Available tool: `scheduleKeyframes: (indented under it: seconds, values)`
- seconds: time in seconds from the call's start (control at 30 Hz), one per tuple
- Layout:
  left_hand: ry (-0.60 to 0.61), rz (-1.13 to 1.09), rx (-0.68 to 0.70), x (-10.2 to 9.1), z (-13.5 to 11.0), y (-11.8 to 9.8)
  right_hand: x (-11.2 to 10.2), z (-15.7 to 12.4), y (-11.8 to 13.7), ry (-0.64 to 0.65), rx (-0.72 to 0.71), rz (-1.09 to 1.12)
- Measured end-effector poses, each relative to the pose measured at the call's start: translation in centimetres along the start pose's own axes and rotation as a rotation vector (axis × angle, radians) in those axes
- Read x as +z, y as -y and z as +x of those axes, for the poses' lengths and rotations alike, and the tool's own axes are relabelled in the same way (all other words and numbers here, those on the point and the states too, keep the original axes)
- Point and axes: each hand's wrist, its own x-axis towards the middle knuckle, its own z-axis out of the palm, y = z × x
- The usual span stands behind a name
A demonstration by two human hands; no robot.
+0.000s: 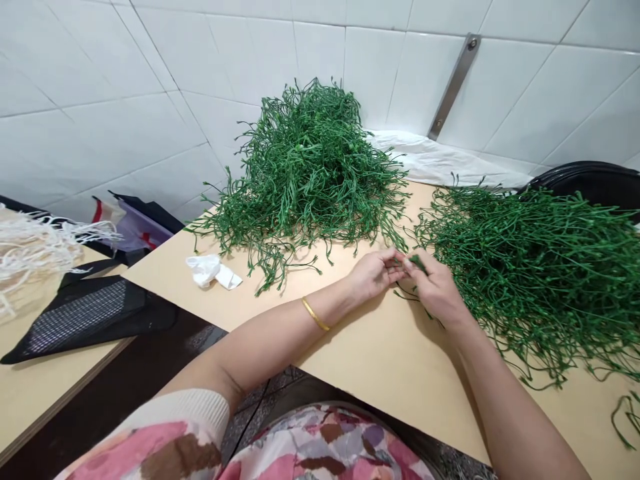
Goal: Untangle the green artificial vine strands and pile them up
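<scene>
My left hand, with a gold bangle on its wrist, has its fingers curled and its fingertips pinched at the end of a green cord. Right against it, my right hand is closed on the same cord, thumb on top. Loose lengths of cord hang below the right hand. Just how the cord runs between the fingertips is hidden. Beyond my hands rises a tall heap of green knotted cords, and a second wide heap of green cords lies beside my right forearm.
A crumpled white tissue lies on the pale table. Against the tiled wall are a white cloth and black round items. To the left, another table holds white cords and a black mesh piece.
</scene>
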Motion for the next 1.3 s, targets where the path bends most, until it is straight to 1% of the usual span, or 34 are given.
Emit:
scheduleKeyframes:
  seconds: [0.07, 0.13, 0.23, 0.3, 0.33, 0.4, 0.47, 0.6, 0.7, 0.87, 1.0, 1.17, 1.23, 1.3]
  values:
    - [0.024, -0.005, -0.013, -0.3, 0.2, -0.6, -0.3, -0.1, 0.5, 0.005, -0.021, 0.251]
    - [0.072, 0.023, -0.006, -0.6, 0.3, -0.8, -0.5, -0.1, 0.8, -0.045, -0.018, 0.395]
    - [0.133, 0.087, 0.012, -0.6, 0.2, -0.5, -0.5, 0.1, 0.6, -0.237, 0.037, 0.526]
    - [0.137, 0.109, 0.029, -0.5, 0.0, -0.3, -0.3, 0.1, 0.2, -0.347, 0.101, 0.583]
    - [0.132, 0.113, 0.038, -0.4, 0.0, -0.2, -0.2, 0.1, 0.0, -0.377, 0.134, 0.578]
    - [0.120, 0.112, 0.063, -0.4, -0.1, 0.0, 0.2, 0.1, -0.3, -0.379, 0.197, 0.498]
    - [0.123, 0.120, 0.089, -0.4, -0.1, 0.1, 0.5, 0.0, -0.4, -0.353, 0.228, 0.357]
    - [0.164, 0.115, 0.132, -0.2, -0.3, 0.4, 1.0, 0.1, -0.5, -0.274, 0.215, -0.014]
    - [0.157, 0.107, 0.108, 0.0, -0.6, 0.5, 1.1, 0.2, -0.6, -0.206, 0.203, -0.210]
    - [0.055, 0.030, 0.107, 0.2, -0.9, 0.3, 1.2, 0.0, -0.3, -0.126, 0.136, -0.326]
    - [0.027, -0.027, 0.082, 0.0, -0.9, -0.3, 1.4, -0.1, -0.1, -0.073, 0.054, -0.446]
    - [0.034, -0.130, 0.009, 0.0, -0.6, -0.9, 1.5, -0.2, 0.0, -0.049, 0.019, -0.464]
    - [0.049, -0.136, -0.009, -0.1, -0.4, -1.1, 1.4, -0.3, 0.3, -0.006, -0.040, -0.454]
    - [0.095, -0.115, -0.018, -0.3, -0.3, -1.4, 1.2, -0.4, 0.8, 0.057, -0.120, -0.429]
